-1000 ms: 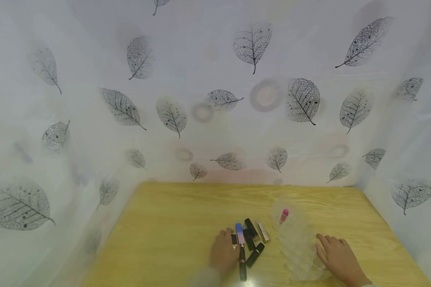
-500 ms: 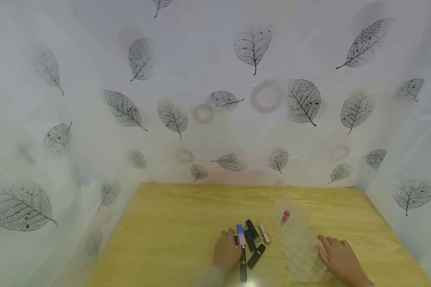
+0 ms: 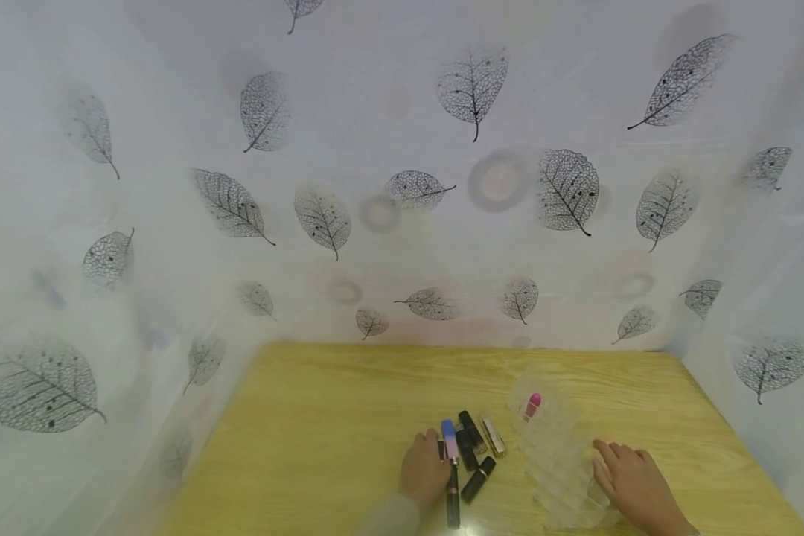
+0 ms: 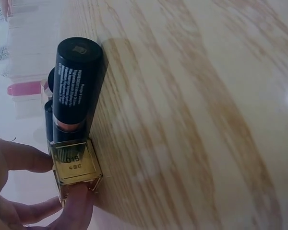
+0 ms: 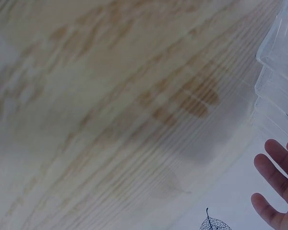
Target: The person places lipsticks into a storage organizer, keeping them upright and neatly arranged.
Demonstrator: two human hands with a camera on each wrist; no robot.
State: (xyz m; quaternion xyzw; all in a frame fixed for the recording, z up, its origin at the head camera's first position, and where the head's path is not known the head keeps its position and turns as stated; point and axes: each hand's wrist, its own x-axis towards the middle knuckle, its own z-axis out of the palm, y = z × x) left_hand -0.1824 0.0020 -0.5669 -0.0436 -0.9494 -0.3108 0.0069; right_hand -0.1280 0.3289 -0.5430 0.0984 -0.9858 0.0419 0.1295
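Observation:
My left hand (image 3: pixel 423 469) is at the left side of a group of lipsticks. In the left wrist view its thumb and fingers pinch a square lipstick with a gold, labelled end (image 4: pixel 77 163). Just beyond that end, a round black tube (image 4: pixel 79 81) lies on the table. A blue-and-pink tube (image 3: pixel 450 439) and a long dark tube (image 3: pixel 452 497) lie right beside the left hand. My right hand (image 3: pixel 633 480) is at the right side of a clear stepped plastic organizer (image 3: pixel 556 461), fingers relaxed and holding nothing. Whether its fingertips touch the organizer I cannot tell.
One pink lipstick (image 3: pixel 533 405) stands in a far compartment of the organizer. Other black tubes (image 3: pixel 478 479) and a silvery tube (image 3: pixel 493 435) lie between the left hand and the organizer. A leaf-patterned sheet (image 3: pixel 402 246) encloses the wood-grain table (image 3: pixel 308 424).
My left hand has shifted slightly right and now covers more of the square lipstick. The right hand and the organizer stay where they were.

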